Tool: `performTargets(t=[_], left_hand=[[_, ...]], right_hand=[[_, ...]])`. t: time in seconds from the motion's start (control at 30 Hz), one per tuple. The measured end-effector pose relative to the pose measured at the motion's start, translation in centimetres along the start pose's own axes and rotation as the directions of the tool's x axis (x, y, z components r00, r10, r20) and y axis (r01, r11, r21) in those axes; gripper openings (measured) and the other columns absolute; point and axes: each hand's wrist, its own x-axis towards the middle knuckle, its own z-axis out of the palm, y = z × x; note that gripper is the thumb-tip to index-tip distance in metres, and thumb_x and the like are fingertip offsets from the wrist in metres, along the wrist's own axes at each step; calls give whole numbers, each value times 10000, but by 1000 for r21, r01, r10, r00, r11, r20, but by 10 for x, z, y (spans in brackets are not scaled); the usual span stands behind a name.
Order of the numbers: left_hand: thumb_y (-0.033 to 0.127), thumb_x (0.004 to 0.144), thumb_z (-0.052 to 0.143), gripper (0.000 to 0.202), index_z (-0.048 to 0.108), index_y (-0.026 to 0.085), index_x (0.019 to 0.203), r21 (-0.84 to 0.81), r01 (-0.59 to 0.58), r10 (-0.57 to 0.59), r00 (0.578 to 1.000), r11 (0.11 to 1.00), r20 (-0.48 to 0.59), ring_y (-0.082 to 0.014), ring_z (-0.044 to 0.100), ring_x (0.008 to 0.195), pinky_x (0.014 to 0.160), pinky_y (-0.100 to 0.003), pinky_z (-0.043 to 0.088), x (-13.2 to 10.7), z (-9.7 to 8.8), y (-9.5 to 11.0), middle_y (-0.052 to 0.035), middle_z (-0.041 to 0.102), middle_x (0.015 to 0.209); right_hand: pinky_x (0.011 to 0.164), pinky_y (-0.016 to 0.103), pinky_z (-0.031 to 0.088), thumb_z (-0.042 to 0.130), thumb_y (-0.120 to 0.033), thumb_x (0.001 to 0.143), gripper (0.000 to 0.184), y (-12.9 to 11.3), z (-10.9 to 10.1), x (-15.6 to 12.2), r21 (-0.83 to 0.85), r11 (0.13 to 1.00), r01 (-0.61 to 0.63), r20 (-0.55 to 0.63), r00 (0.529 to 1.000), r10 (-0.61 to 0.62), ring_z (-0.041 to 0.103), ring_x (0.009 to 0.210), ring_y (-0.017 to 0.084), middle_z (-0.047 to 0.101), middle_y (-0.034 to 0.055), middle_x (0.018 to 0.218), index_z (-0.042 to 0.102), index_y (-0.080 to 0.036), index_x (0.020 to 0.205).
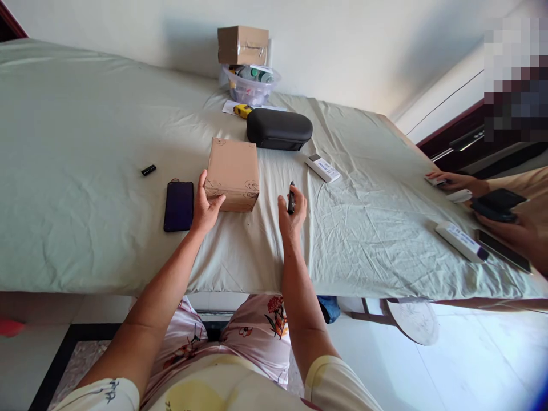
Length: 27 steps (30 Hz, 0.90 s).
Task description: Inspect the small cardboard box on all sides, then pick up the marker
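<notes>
A brown cardboard box [233, 165] rests on the cloth-covered table, with ink drawings at several of its corners. My left hand [207, 204] grips its near left corner, thumb on the near side and fingers along the left side. To the right of the box, my right hand [293, 212] holds a black marker [291, 200], tip pointing away from me. The marker is apart from the box. A small black cap [148, 170] lies at the left, beyond a dark smartphone [178, 206] that is beside my left hand.
Behind the box lies a black hard case [279, 129], with a white-and-grey carton [323, 168] to its right. Farther back, a clear plastic tub [252, 88] carries another cardboard box [243, 45]. At right, another person's hands [458, 181] are near a second white carton [461, 242].
</notes>
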Motion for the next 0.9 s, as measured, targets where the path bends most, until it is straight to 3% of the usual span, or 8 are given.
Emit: performTargets(t=[0.1, 0.23, 0.4, 0.57, 0.67, 0.77, 0.83, 0.9], left_hand=[[608, 958, 688, 949, 197, 290, 1706, 40, 12, -11, 1000, 999, -17, -315, 333, 1652, 1370, -504, 248, -1, 0, -3, -154, 302, 1783], [533, 980, 677, 952, 130, 285, 1719, 82, 38, -38, 999, 996, 0, -306, 309, 1667, 1371, -508, 259, -2, -1, -4, -154, 274, 1798], [427, 927, 752, 1003, 150, 263, 1712, 127, 26, -26, 1000, 992, -3, -335, 368, 1634, 1350, -529, 309, 0, -5, -1, -184, 324, 1766], [187, 831, 737, 1065, 144, 265, 1712, 120, 5, -5, 1000, 993, -1, -313, 495, 1540, 1307, -518, 385, 3, -11, 8, -173, 470, 1662], [80, 819, 578, 966, 209, 235, 1698, 178, 33, -15, 995, 984, -101, -286, 492, 1549, 1303, -494, 395, 9, -23, 13, -165, 500, 1641], [39, 797, 481, 924, 268, 195, 1682, 334, 160, -69, 961, 929, -268, -286, 525, 1517, 1296, -519, 404, 15, -41, 22, -173, 539, 1594], [76, 816, 511, 898, 287, 172, 1680, 478, 311, -139, 922, 821, -363, -348, 494, 1531, 1285, -598, 393, 17, -51, 31, -207, 519, 1596], [188, 856, 606, 883, 294, 149, 1681, 610, 442, -238, 890, 657, -389, -448, 465, 1523, 1224, -701, 405, 17, -57, 39, -272, 487, 1600]], right_hand=[[1071, 540, 511, 636, -474, 924, 559, 13, 2, 5, -229, 967, -115, 193, 968, 161, 626, 1236, 325, 684, 170, 1304, 599, -206, 1413], [1122, 598, 436, 620, -428, 917, 613, 13, 4, 5, -458, 866, -201, 243, 908, 340, 563, 1349, 373, 644, 196, 1430, 574, -217, 1490], [1162, 568, 374, 635, -445, 915, 626, 8, -1, 4, -581, 805, -124, 307, 882, 358, 515, 1394, 362, 600, 168, 1508, 577, -245, 1505], [1193, 572, 348, 642, -507, 919, 636, 8, -6, 6, -599, 794, -104, 354, 854, 380, 495, 1428, 367, 580, 159, 1550, 595, -238, 1493], [1184, 586, 371, 619, -490, 928, 623, 8, -4, 6, -571, 813, -114, 331, 874, 355, 513, 1423, 367, 581, 166, 1552, 584, -240, 1498], [1176, 577, 396, 570, -382, 922, 585, 8, 1, 4, -508, 858, -73, 287, 925, 249, 538, 1407, 345, 599, 162, 1533, 574, -238, 1489], [1188, 561, 402, 544, -302, 890, 620, 7, 5, 1, -443, 896, -6, 300, 941, 155, 544, 1411, 326, 614, 160, 1518, 546, -226, 1505], [1201, 549, 406, 549, -276, 860, 709, 6, 9, -2, -352, 932, 83, 354, 934, 51, 538, 1426, 316, 624, 162, 1510, 471, -207, 1561]])
